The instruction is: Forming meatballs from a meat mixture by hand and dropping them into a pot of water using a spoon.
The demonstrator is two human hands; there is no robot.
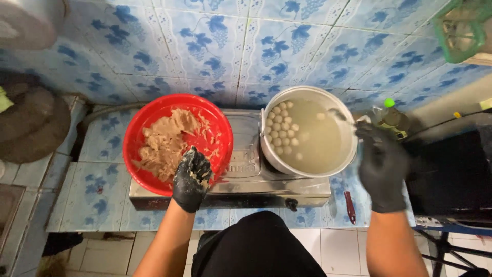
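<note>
Now our left hand point(191, 178) squeezes paste point(164, 146) in the red bowl point(218, 123), right hand point(382, 166) grips spoon point(342, 117) over the pot point(307, 172); next needs scooping a ball.

One red bowl point(177, 110) of paste, one metal pot point(307, 131), two gloved hands, one bottle point(392, 119), one stove point(246, 179)

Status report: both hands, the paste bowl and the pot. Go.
Left hand closed on a lump of paste over the red bowl. Right hand holds a spoon over the pot, pale balls floating inside. Nothing between bowl and pot.
</note>
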